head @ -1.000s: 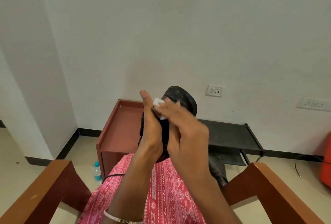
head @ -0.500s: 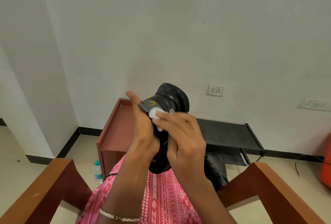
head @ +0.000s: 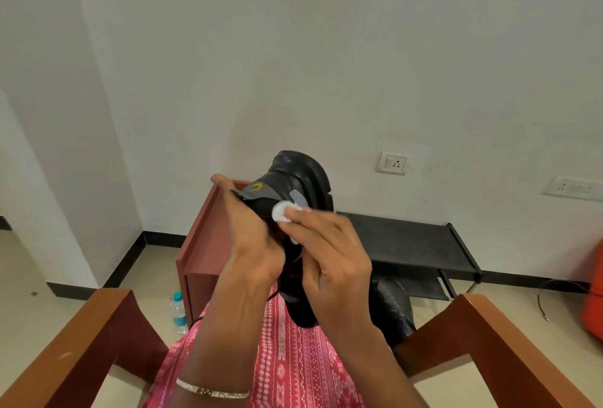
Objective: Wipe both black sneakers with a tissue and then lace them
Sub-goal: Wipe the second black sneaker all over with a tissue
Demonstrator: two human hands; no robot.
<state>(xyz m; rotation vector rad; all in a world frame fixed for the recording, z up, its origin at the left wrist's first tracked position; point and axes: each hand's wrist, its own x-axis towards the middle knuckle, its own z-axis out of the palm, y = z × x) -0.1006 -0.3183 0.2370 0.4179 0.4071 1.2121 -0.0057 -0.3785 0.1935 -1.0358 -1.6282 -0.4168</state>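
Sneaker (head: 303,176), toe up and away: I see left hand (head: 251,238) gripping its near side, right hand (head: 332,257) pinching tissue (head: 279,211) against upper.

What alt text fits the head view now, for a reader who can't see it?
A person's left hand holds a black sneaker up over their lap while the right hand presses a white tissue against its side. Behind are a white wall, a reddish wooden cabinet and a black rack.

No legible words, yellow curved emblem (head: 257,187) on tongue of black sneaker (head: 305,174), water bottle (head: 178,312) label unreadable
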